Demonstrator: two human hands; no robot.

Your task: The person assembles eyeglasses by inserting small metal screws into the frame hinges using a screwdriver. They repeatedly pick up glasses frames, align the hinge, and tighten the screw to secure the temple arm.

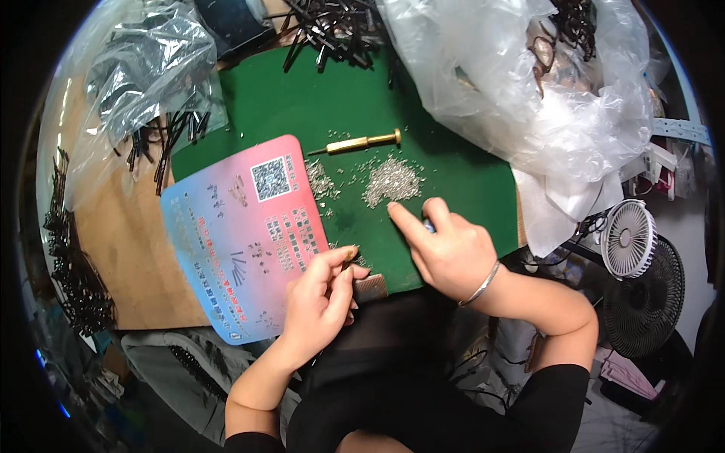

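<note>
While right fingers point(398, 214) touch, screw pile point(391, 181) just beyond

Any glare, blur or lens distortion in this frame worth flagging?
Head view: strong fisheye bending, black corners; glare whitens the clear plastic bag; centre sharp on the left hand, right hand and pile of tiny silver parts; rim soft and dim.

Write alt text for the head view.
The right hand reaches a fingertip toward a pile of tiny silver parts on a green mat, while the left hand pinches a small piece. A brass-handled tool lies beyond the pile.
</note>
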